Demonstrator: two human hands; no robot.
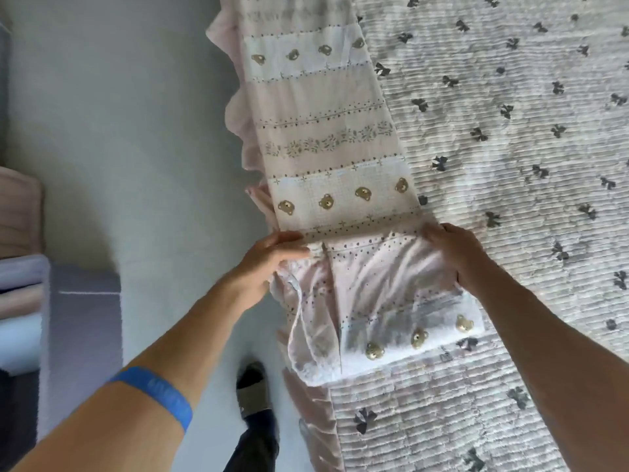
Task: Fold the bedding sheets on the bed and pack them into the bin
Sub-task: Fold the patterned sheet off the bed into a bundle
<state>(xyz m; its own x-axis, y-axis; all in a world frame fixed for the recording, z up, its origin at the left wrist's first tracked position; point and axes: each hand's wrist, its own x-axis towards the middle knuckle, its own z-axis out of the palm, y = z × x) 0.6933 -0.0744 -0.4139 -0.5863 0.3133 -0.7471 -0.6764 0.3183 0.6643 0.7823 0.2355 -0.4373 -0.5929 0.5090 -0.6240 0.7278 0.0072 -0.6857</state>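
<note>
A long pink and white sheet (326, 131) with teddy bears and floral bands lies folded into a narrow strip along the bed's left edge. Its near end is turned over onto itself, forming a folded flap (384, 301). My left hand (272, 257) grips the flap's far left corner, fingers curled on the cloth. My right hand (452, 247) grips the flap's far right corner. Both hands hold the fold line across the strip.
The bed (510, 148) is covered by a ribbed white quilt with dark bows. A grey bin (81, 321) with stacked folded linens (20, 294) stands on the floor at the left. My shoe (252, 390) is on the pale floor beside the bed.
</note>
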